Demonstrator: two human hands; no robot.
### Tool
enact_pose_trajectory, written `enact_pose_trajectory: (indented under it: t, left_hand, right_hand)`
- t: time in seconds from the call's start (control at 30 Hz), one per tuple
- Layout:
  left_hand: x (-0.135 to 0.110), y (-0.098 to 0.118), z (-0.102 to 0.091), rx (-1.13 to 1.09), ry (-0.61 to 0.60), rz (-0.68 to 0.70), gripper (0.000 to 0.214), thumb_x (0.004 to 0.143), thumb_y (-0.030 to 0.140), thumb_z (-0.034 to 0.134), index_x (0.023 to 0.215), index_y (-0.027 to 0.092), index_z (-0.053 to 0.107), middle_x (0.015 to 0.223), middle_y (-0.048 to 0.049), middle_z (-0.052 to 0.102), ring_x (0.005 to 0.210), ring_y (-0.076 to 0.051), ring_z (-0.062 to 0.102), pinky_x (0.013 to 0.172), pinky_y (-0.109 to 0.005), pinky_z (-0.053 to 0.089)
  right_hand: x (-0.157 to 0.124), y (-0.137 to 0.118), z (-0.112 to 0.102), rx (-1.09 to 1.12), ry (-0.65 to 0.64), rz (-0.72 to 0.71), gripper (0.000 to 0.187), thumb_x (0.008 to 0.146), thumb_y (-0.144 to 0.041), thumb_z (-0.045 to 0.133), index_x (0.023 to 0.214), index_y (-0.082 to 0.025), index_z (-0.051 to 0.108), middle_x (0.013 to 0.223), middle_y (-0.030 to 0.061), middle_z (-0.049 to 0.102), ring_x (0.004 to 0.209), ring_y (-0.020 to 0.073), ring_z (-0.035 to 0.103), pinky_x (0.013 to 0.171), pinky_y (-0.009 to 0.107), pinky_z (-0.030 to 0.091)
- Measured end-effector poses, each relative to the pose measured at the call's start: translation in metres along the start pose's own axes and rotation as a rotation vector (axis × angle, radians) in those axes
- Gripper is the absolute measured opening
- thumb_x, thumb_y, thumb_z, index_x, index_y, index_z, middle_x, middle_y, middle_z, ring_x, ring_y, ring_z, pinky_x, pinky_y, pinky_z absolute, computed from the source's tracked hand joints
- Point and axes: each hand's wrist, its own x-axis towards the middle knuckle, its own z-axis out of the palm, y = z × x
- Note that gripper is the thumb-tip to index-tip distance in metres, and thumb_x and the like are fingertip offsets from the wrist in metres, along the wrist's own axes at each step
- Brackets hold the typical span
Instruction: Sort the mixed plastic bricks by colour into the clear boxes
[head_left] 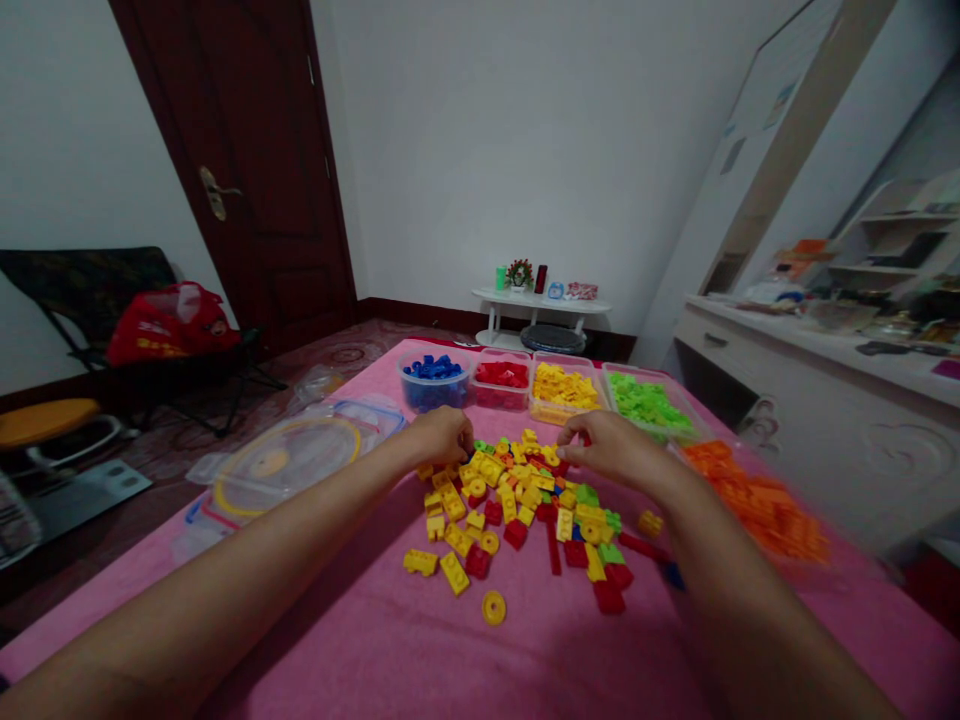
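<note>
A loose pile of mostly yellow building bricks, mixed with red, green, orange and a few blue ones, lies on a pink cloth. At the far left side of the pile is my left hand. Its fingers are curled closed, and whatever they hold is hidden; a dark blue bit shows beneath them. Across the pile, my right hand has thumb and fingers bent together, with a red building brick partly showing between them. A yellow wheel-shaped piece lies nearest me.
Along the far edge stand a tub of blue bricks and boxes of red, yellow and green bricks. An orange-brick box is at right. Clear lids are stacked at left.
</note>
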Motion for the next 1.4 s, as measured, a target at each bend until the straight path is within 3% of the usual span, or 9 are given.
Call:
enact_pose_trajectory:
  t: [0.17,0.37,0.57,0.7,0.83,1.0,1.2,1.3,1.4]
  left_hand:
    - [0.0,0.006,0.0,0.0,0.047,0.017,0.02,0.065,0.013,0.056,0.076,0.018,0.073,0.076,-0.0037,0.071,0.068,-0.015,0.063,0.057,-0.02,0.042]
    - [0.012,-0.009,-0.024,-0.191,-0.04,0.076,0.015,0.067,0.019,0.062,0.075,0.011,0.072,0.068,-0.003,0.069,0.061,-0.011,0.059,0.052,-0.017,0.039]
    - [0.007,-0.001,-0.02,-0.036,-0.199,0.059,0.027,0.063,0.025,0.069,0.089,0.02,0.074,0.082,-0.0012,0.073,0.071,-0.013,0.064,0.057,-0.016,0.043]
    - [-0.003,0.021,-0.017,0.223,-0.128,0.005,0.028,0.061,0.021,0.066,0.088,0.024,0.074,0.088,-0.003,0.073,0.076,-0.018,0.065,0.059,-0.02,0.045]
    - [-0.006,0.025,-0.017,0.225,-0.114,0.051,0.032,0.06,0.019,0.064,0.09,0.021,0.074,0.088,-0.0049,0.073,0.075,-0.019,0.065,0.059,-0.022,0.046]
    - [0.01,-0.001,-0.038,0.042,-0.046,0.08,0.029,0.065,0.029,0.063,0.089,0.015,0.074,0.08,-0.0033,0.072,0.069,-0.015,0.063,0.056,-0.02,0.043]
    - [0.048,-0.035,-0.089,0.135,0.299,-0.168,0.037,0.07,0.024,0.058,0.102,0.013,0.071,0.09,-0.0071,0.072,0.08,-0.017,0.064,0.067,-0.021,0.045]
    - [0.056,-0.048,-0.098,0.16,0.341,-0.193,0.049,0.068,0.021,0.06,0.116,0.014,0.064,0.107,-0.0087,0.068,0.094,-0.019,0.062,0.076,-0.02,0.045]
    - [0.047,-0.051,-0.096,0.192,0.299,-0.095,0.043,0.066,0.019,0.06,0.108,0.016,0.069,0.103,-0.0056,0.07,0.091,-0.017,0.062,0.075,-0.018,0.044]
  right_hand:
    - [-0.001,-0.003,-0.002,0.017,0.023,-0.025,0.014,0.073,-0.028,0.06,0.08,-0.021,0.071,0.079,0.0039,0.067,0.07,0.0159,0.058,0.06,0.024,0.036]
    - [-0.005,-0.008,-0.006,0.041,0.037,-0.043,0.014,0.074,-0.025,0.059,0.08,-0.021,0.071,0.079,0.0036,0.068,0.07,0.0157,0.059,0.062,0.024,0.038]
    - [-0.004,-0.009,-0.006,0.021,0.037,-0.032,0.017,0.074,-0.025,0.058,0.083,-0.02,0.071,0.081,0.0046,0.069,0.072,0.0162,0.06,0.064,0.024,0.039]
    - [-0.003,-0.01,-0.004,0.028,0.038,-0.058,0.016,0.074,-0.027,0.058,0.082,-0.021,0.071,0.082,0.0037,0.069,0.072,0.016,0.059,0.062,0.024,0.039]
    - [-0.002,-0.01,-0.001,0.026,0.021,-0.074,0.018,0.075,-0.03,0.059,0.084,-0.02,0.071,0.082,0.0049,0.069,0.071,0.0161,0.059,0.06,0.024,0.038]
    - [-0.001,-0.011,0.002,0.037,0.033,-0.084,0.017,0.075,-0.03,0.06,0.085,-0.021,0.071,0.085,0.0054,0.068,0.073,0.0165,0.059,0.062,0.024,0.038]
    - [-0.001,-0.016,0.006,0.014,0.005,-0.084,0.018,0.075,-0.03,0.06,0.085,-0.021,0.071,0.085,0.0043,0.068,0.073,0.0162,0.059,0.061,0.024,0.037]
    - [0.0,-0.015,0.008,0.018,0.007,-0.092,0.018,0.076,-0.029,0.059,0.086,-0.021,0.071,0.083,0.0038,0.068,0.073,0.016,0.059,0.062,0.024,0.037]
    - [0.0,-0.014,0.008,0.015,0.018,-0.086,0.018,0.076,-0.03,0.059,0.086,-0.021,0.071,0.086,0.0045,0.069,0.075,0.0167,0.06,0.062,0.024,0.038]
